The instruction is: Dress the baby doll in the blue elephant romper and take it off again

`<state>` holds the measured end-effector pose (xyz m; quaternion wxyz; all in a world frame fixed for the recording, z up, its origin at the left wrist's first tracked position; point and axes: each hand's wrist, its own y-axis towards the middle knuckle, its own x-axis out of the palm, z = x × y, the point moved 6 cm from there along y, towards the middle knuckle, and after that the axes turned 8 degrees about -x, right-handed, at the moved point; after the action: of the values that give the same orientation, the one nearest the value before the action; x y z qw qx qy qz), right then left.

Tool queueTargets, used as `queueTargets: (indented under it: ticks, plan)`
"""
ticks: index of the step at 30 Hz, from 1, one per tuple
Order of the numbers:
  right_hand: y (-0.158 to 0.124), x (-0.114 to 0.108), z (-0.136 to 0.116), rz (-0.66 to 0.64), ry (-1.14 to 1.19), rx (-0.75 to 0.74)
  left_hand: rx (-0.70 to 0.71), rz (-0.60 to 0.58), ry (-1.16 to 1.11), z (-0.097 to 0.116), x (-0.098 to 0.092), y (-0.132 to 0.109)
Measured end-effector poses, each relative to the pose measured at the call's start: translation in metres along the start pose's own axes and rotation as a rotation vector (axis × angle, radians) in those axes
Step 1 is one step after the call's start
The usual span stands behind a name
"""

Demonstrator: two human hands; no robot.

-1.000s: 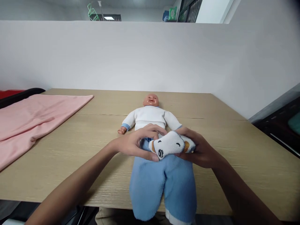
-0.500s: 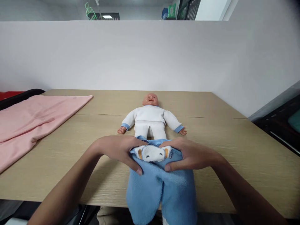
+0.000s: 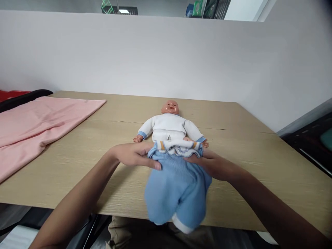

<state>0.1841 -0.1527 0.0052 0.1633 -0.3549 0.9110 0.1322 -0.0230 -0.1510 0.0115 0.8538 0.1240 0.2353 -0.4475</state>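
Blue plush pants [image 3: 168, 190] lie at the near edge of the bench [image 3: 121, 131], leg ends reaching past it, just below the doll [image 3: 169, 122]. Compared with half a second ago, the waistband [image 3: 168, 147] hides more of the doll's white-clad legs, and its animal patch has crumpled (whether any foot is inside, I cannot tell). Left hand [image 3: 137, 155] and right hand [image 3: 211, 164] each keep a grip clamped on one side, so the opening seems held from both ends.

The pink cloth [image 3: 49, 126] is cut off at the left edge. Blue trousers [image 3: 168, 183] (center) hide the lower legs of the doll [image 3: 169, 122].
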Motion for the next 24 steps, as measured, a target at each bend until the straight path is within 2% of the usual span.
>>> queueTargets:
  ticks: [2,4,7,9,13,15,17,21,22,24]
  plan:
    - [0.0,0.004,0.001,-0.073,0.022,0.069,0.017,-0.01,-0.119,-0.006,0.007,0.004]
    - [-0.003,0.011,-0.002,-0.239,0.02,0.103,0.026,0.033,-0.219,-0.012,0.011,0.008]
    - [-0.01,0.015,-0.01,-0.372,-0.047,0.074,-0.041,0.076,-0.348,-0.027,0.014,0.01]
    - [-0.015,0.016,-0.013,-0.376,-0.086,0.052,-0.099,-0.006,-0.406,-0.035,0.02,0.009]
    - [-0.022,0.017,-0.008,-0.289,-0.038,0.063,-0.143,-0.325,-0.436,-0.037,0.037,0.0]
    - [-0.022,0.017,-0.004,-0.226,-0.041,0.067,-0.125,-0.375,-0.445,-0.033,0.039,-0.003]
    - [-0.02,0.022,-0.007,-0.266,-0.036,0.039,-0.084,-0.382,-0.48,-0.03,0.04,-0.004]
    - [-0.021,0.041,-0.024,-0.544,0.102,-0.048,-0.08,-0.309,-0.625,-0.038,0.038,-0.003]
    - [-0.023,0.042,-0.027,-0.571,0.123,-0.056,-0.096,-0.287,-0.648,-0.042,0.039,-0.002]
    - [-0.028,0.04,-0.025,-0.532,0.121,-0.059,-0.114,-0.265,-0.68,-0.048,0.041,-0.001]
